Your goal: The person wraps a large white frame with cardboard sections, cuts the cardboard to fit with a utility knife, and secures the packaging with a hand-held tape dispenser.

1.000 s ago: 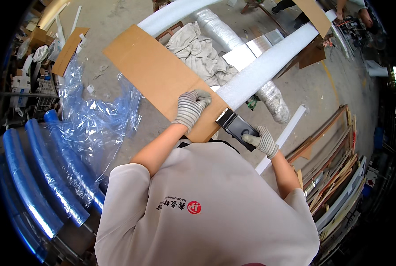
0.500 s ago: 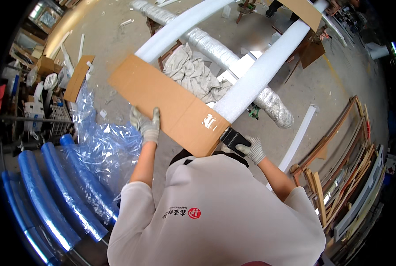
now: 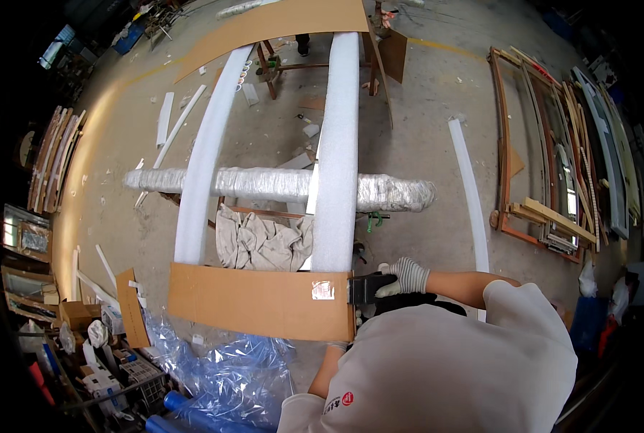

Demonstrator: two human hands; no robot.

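Observation:
A brown cardboard sheet (image 3: 250, 299) lies across the near ends of two long white foam-wrapped bars, the left bar (image 3: 205, 155) and the right bar (image 3: 338, 155). My right hand (image 3: 402, 277), in a striped work glove, grips a black block-shaped hand tool (image 3: 366, 289) against the cardboard's right end; its exact kind is unclear. Below that same end is my left hand (image 3: 338, 346), of which only a bit of glove near the wrist shows. The cardboard hides its fingers.
A silver film-wrapped roll (image 3: 264, 186) runs crosswise under the bars, near a crumpled grey cloth (image 3: 264, 238). Another cardboard sheet (image 3: 286, 20) covers the far ends. Blue plastic film (image 3: 242, 368) lies near left; wooden frames (image 3: 506, 144) lie right.
My left hand has left the cardboard's near edge and moved right, mostly under its right end. My right hand still holds the black tool there. The view has turned and shifted.

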